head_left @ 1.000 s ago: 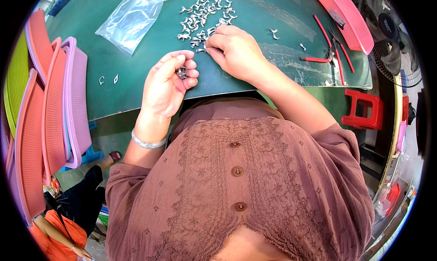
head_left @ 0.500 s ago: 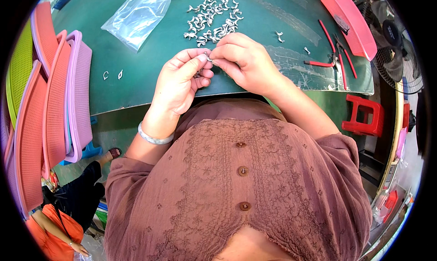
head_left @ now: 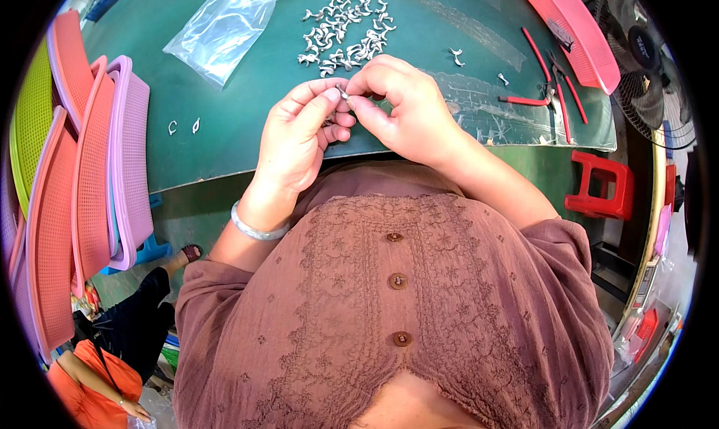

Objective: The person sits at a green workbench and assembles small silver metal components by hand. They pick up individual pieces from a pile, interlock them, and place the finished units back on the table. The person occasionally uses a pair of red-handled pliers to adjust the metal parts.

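Close to the table's near edge, my left hand [head_left: 305, 123] pinches a small silver metal piece [head_left: 342, 92] between thumb and fingers. Its other fingers are curled, and more metal seems to sit within them. My right hand [head_left: 398, 103] meets it from the right, thumb and index finger closed on the same piece. Just beyond my hands lies a loose pile of small curved silver metal pieces [head_left: 346, 36]. One or two more pieces [head_left: 456, 56] rest apart on the right. A ring-like piece [head_left: 172, 127] and an oval one [head_left: 196, 126] lie on the left.
A clear plastic bag [head_left: 228, 32] lies on the green table [head_left: 247, 122]. Red-handled pliers [head_left: 550, 92] and a pink basket [head_left: 573, 36] are at the right, beside a fan [head_left: 648, 55]. Stacked plastic baskets [head_left: 129, 159] stand left. A red stool [head_left: 599, 186] and another person [head_left: 101, 376] are nearby.
My right thumb and fingers have shifted slightly around the small metal piece, which has turned a little. The whole view has moved slightly; the things on the table lie as before.
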The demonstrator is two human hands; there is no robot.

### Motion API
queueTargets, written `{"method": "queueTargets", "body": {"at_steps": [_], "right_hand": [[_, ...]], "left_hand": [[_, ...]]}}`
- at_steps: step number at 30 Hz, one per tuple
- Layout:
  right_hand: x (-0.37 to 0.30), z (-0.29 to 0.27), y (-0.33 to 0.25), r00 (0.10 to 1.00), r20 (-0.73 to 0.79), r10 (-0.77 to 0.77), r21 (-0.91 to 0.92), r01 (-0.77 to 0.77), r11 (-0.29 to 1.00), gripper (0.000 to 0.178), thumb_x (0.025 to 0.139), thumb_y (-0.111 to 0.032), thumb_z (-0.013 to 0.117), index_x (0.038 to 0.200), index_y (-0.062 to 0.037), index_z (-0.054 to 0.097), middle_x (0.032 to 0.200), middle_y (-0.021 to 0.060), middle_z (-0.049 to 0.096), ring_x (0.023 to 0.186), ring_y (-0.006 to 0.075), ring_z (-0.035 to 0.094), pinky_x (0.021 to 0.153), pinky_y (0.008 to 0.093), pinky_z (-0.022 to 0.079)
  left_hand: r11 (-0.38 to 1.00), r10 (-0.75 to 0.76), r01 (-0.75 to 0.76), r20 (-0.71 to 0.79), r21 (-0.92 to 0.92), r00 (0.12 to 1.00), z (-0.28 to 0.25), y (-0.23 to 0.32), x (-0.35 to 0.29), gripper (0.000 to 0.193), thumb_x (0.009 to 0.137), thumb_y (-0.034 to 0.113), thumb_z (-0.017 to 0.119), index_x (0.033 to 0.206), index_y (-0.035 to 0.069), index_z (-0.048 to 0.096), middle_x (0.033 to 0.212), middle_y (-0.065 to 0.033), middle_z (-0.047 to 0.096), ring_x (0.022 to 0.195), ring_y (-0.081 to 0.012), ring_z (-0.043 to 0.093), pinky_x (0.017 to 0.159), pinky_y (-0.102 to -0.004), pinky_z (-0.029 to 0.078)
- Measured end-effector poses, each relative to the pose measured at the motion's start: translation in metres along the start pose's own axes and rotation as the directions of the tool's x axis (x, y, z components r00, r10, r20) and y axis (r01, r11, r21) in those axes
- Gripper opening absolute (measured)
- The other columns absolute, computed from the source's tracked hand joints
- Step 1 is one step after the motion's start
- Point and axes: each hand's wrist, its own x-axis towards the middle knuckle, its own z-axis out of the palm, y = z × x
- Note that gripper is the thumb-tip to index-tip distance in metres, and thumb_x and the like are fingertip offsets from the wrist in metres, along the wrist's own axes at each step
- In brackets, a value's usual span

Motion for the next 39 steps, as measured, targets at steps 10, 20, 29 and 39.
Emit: {"method": "queueTargets", "body": {"at_steps": [10, 20, 29, 39], "right_hand": [[0.001, 0.001, -0.004, 0.992, -0.05, -0.114, -0.067, 0.11, 0.992, 0.01, 0.069, -0.008, 0.063, 0.076, -0.0042, 0.057, 0.073, 0.0089, 0.055, 0.072, 0.0271, 0.054, 0.061, 0.0359, 0.045], [0.001, -0.005, -0.002, 0.997, -0.06, -0.044, 0.016, 0.045, 0.999, 0.01, 0.07, -0.004, 0.063, 0.079, -0.005, 0.059, 0.073, 0.009, 0.056, 0.07, 0.0268, 0.056, 0.061, 0.0342, 0.045], [-0.001, -0.002, -0.002, 0.997, -0.039, -0.062, 0.016, 0.062, 0.998, 0.009, 0.071, -0.006, 0.063, 0.077, -0.0038, 0.058, 0.072, 0.0091, 0.055, 0.07, 0.0267, 0.055, 0.06, 0.0344, 0.045], [-0.002, -0.001, -0.001, 0.999, -0.018, -0.04, -0.02, 0.039, 0.999, 0.007, 0.071, -0.007, 0.062, 0.075, -0.0036, 0.057, 0.071, 0.0092, 0.054, 0.069, 0.027, 0.053, 0.06, 0.0355, 0.044]], "left_hand": [[0.993, -0.027, 0.031, 0.033, -0.112, 0.999, -0.004, -0.003, 0.001, 0.016, 0.088, 0.009, 0.049, 0.098, -0.001, 0.056, 0.08, -0.0061, 0.059, 0.067, -0.0123, 0.056, 0.058, -0.0228, 0.048], [0.973, -0.096, 0.116, 0.105, -0.202, 0.99, -0.007, 0.0, 0.003, 0.016, 0.088, 0.009, 0.049, 0.1, 0.0, 0.055, 0.079, -0.0054, 0.056, 0.068, -0.0127, 0.055, 0.058, -0.0233, 0.048], [0.995, 0.003, 0.001, 0.037, -0.098, 0.999, -0.003, -0.005, 0.002, 0.015, 0.089, 0.009, 0.048, 0.099, 0.0, 0.055, 0.08, -0.005, 0.057, 0.068, -0.0114, 0.056, 0.058, -0.022, 0.048], [1.0, 0.01, -0.011, -0.013, -0.025, 1.0, 0.004, -0.003, 0.0, 0.019, 0.089, 0.007, 0.047, 0.105, -0.002, 0.054, 0.083, -0.0054, 0.058, 0.069, -0.0113, 0.057, 0.06, -0.0219, 0.049]]}}
